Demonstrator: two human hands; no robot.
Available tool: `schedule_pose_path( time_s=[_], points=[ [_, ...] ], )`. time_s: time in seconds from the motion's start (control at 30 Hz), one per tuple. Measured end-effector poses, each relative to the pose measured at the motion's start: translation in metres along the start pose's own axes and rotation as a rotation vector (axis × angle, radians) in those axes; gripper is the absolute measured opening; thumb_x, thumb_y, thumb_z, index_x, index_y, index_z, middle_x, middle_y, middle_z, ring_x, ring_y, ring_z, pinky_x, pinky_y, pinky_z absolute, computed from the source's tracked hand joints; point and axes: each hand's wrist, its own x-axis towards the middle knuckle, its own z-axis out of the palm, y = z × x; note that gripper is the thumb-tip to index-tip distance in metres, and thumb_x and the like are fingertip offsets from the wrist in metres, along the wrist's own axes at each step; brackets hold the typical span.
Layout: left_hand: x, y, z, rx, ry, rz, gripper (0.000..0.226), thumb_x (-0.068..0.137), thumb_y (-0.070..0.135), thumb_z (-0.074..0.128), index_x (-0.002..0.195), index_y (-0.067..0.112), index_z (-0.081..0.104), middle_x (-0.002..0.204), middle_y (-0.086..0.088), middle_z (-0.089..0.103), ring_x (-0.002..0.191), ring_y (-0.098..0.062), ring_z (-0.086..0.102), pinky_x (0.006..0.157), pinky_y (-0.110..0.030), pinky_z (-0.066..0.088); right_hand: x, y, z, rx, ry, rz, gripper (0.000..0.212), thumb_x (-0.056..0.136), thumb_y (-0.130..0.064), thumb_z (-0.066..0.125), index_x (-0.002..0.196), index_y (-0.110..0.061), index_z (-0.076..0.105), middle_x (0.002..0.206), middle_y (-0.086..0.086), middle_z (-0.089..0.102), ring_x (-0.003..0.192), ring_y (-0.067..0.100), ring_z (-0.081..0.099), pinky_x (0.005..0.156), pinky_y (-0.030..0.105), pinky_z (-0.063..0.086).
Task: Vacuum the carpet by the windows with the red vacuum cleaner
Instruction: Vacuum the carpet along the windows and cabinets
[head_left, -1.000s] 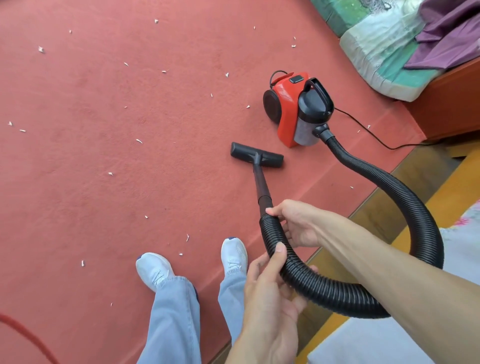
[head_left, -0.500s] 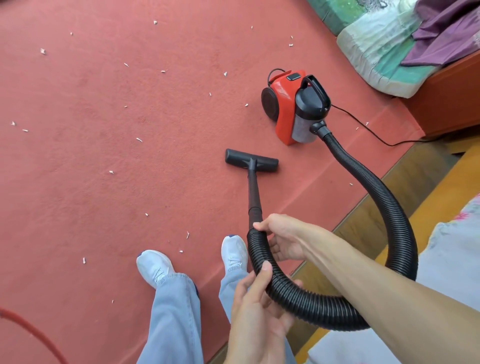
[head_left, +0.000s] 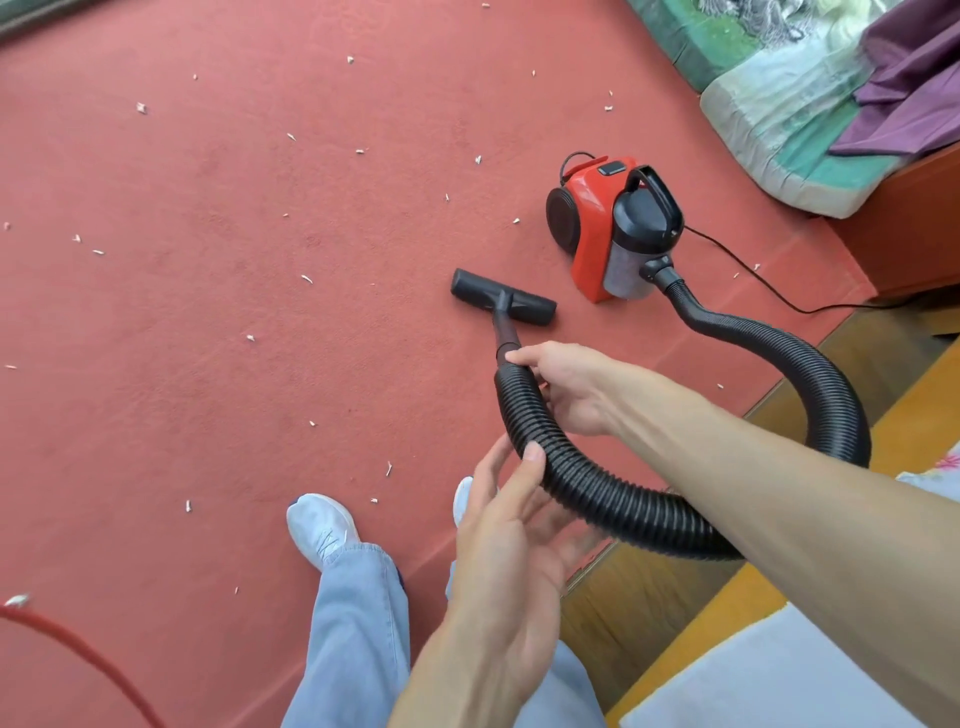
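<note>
head view: right hand (head_left: 571, 389) round hose (head_left: 613, 493), left hand (head_left: 511, 525) underneath, thumb atop

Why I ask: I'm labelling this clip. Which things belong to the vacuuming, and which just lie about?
Job: red canister vacuum cleaner, black ribbed hose, black floor nozzle, red carpet, white scraps.
Lying about: green-and-white quilt, purple cloth, red cord.

Right hand (head_left: 566, 387) and left hand (head_left: 511, 525) grip the hose (head_left: 613, 499).
</note>
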Motion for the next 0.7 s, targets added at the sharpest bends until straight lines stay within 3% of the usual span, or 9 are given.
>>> schedule_pose_path(
  time_s=[0.07, 0.13, 0.23, 0.33, 0.4, 0.5, 0.6, 0.7],
  points=[
    [-0.008, -0.003, 0.004, -0.083, -0.017, -0.029, 0.035, 0.092, 0.018, 0.062, 0.127, 0.018, 0.062, 0.096, -0.015, 0.059, 0.089, -0.035, 0.067, 0.082, -0.053, 0.058, -0.002, -0.001, 0.004, -0.019, -0.016, 0.010, 0.022, 0.098, -0.028, 0.056, 0.095, -0.007, 0.058, 0.086, 0.012, 0.060, 0.070, 0.023, 0.055, 0.072, 0.035, 0.050],
    [-0.013, -0.005, 0.009, -0.160, -0.013, -0.013, 0.035, 0.091, 0.021, 0.062, 0.126, 0.023, 0.064, 0.103, -0.017, 0.059, 0.095, -0.040, 0.068, 0.081, -0.050, 0.060, -0.002, -0.002, 0.010, -0.003, -0.048, 0.020, 0.025, 0.097, -0.031, 0.056, 0.094, -0.007, 0.062, 0.093, 0.015, 0.062, 0.070, 0.023, 0.056, 0.074, 0.035, 0.049],
    [-0.009, 0.000, 0.009, -0.138, 0.011, 0.071, 0.040, 0.085, 0.026, 0.064, 0.125, 0.027, 0.065, 0.095, -0.011, 0.060, 0.080, -0.031, 0.067, 0.068, -0.038, 0.061, -0.002, -0.008, 0.018, 0.045, -0.132, 0.037, 0.030, 0.098, -0.033, 0.055, 0.093, -0.004, 0.064, 0.093, 0.016, 0.066, 0.075, 0.025, 0.061, 0.081, 0.035, 0.051],
    [0.001, 0.011, -0.007, -0.035, 0.033, 0.102, 0.034, 0.092, 0.029, 0.060, 0.125, 0.024, 0.065, 0.091, -0.011, 0.055, 0.066, -0.023, 0.066, 0.058, -0.033, 0.057, 0.001, -0.016, 0.026, 0.116, -0.181, 0.062, 0.039, 0.099, -0.032, 0.052, 0.109, 0.005, 0.059, 0.102, 0.021, 0.064, 0.081, 0.031, 0.065, 0.079, 0.038, 0.056],
    [0.004, 0.017, -0.017, 0.028, 0.024, 0.065, 0.038, 0.092, 0.033, 0.060, 0.126, 0.017, 0.061, 0.098, -0.015, 0.050, 0.064, -0.024, 0.063, 0.059, -0.034, 0.053, 0.005, -0.018, 0.032, 0.183, -0.181, 0.084, 0.042, 0.101, -0.029, 0.050, 0.115, 0.011, 0.054, 0.101, 0.024, 0.062, 0.079, 0.032, 0.065, 0.075, 0.039, 0.057],
    [0.004, 0.028, -0.027, 0.089, 0.054, -0.031, 0.044, 0.085, 0.036, 0.065, 0.121, 0.012, 0.062, 0.094, -0.017, 0.052, 0.064, -0.026, 0.062, 0.068, -0.039, 0.051, 0.009, -0.014, 0.043, 0.172, -0.117, 0.089, 0.026, 0.103, -0.018, 0.045, 0.103, 0.007, 0.052, 0.084, 0.018, 0.060, 0.068, 0.027, 0.061, 0.060, 0.034, 0.057],
    [0.003, 0.039, -0.035, 0.143, 0.012, -0.155, 0.039, 0.088, 0.035, 0.060, 0.106, 0.000, 0.062, 0.078, -0.017, 0.057, 0.056, -0.027, 0.058, 0.056, -0.036, 0.054, 0.017, -0.007, 0.040, 0.080, -0.039, 0.044, 0.018, 0.100, -0.013, 0.049, 0.101, 0.004, 0.053, 0.076, 0.018, 0.060, 0.061, 0.029, 0.060, 0.059, 0.037, 0.055],
    [0.003, 0.053, -0.030, 0.157, -0.043, -0.231, 0.036, 0.089, 0.035, 0.058, 0.093, -0.001, 0.064, 0.072, -0.016, 0.060, 0.049, -0.027, 0.057, 0.051, -0.036, 0.054, 0.017, -0.012, 0.030, -0.002, 0.021, 0.005, 0.014, 0.097, -0.011, 0.055, 0.100, 0.003, 0.056, 0.076, 0.019, 0.062, 0.058, 0.029, 0.060, 0.059, 0.036, 0.056]
  ],
)
